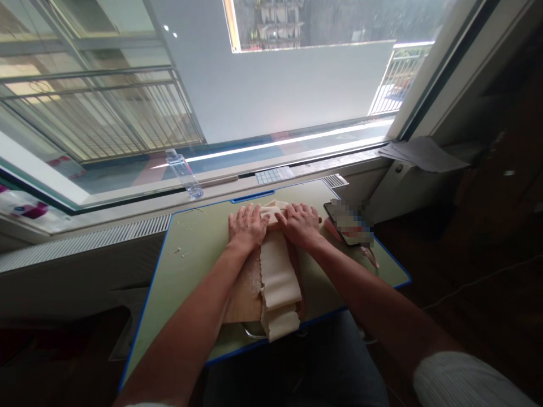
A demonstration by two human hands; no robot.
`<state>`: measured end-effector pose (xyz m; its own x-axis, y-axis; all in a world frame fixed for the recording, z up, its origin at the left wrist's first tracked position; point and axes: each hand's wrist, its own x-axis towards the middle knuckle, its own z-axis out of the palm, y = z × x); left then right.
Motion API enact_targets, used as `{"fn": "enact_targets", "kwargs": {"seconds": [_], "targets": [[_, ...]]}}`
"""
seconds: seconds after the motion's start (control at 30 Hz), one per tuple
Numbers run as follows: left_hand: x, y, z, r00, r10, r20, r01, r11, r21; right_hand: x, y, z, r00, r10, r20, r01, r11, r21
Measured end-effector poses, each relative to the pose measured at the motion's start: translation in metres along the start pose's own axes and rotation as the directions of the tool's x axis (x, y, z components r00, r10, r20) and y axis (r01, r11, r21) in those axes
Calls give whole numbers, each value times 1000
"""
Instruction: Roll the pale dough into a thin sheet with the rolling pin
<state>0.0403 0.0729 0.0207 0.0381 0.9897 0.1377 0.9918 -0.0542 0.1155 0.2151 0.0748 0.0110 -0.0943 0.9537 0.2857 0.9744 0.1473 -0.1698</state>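
A long strip of pale dough (278, 271) runs down a wooden board (241, 297), its near end folded and hanging over the board's edge. Across its far part lies a wooden rolling pin (274, 225), mostly covered by my hands. My left hand (248, 226) is closed over the pin's left side, fingers pointing away from me. On the right side, my right hand (302, 223) holds the pin likewise, and the thumbs point towards each other. More dough shows beyond the pin, between and past the hands. Loose flour or crumbs dust the board left of the strip.
The board rests on a green folding table (178, 294) with a blue rim. A phone (348, 223), partly blurred out, stands tilted on the right. A clear plastic bottle (185, 174) is on the windowsill, with papers (424, 155) farther right. Dough scraps (180, 251) lie on the left.
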Motion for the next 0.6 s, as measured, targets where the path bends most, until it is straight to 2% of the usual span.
{"fn": "enact_targets", "kwargs": {"seconds": [0.23, 0.33, 0.47, 0.6], "targets": [[60, -10, 2, 987, -49, 156, 65, 993, -98, 50, 2, 8, 990, 84, 115, -91, 994, 60], [73, -13, 4, 984, -49, 172, 70, 990, -121, 62, 2, 8, 982, 104, 157, -119, 989, 91], [70, -13, 4, 987, -43, 155, 61, 992, -114, 59, 2, 10, 985, 103, 140, -117, 988, 98], [50, -9, 1, 992, -19, 128, 32, 995, -94, 40, 1, 12, 996, 74, 53, -77, 995, 59]]}}
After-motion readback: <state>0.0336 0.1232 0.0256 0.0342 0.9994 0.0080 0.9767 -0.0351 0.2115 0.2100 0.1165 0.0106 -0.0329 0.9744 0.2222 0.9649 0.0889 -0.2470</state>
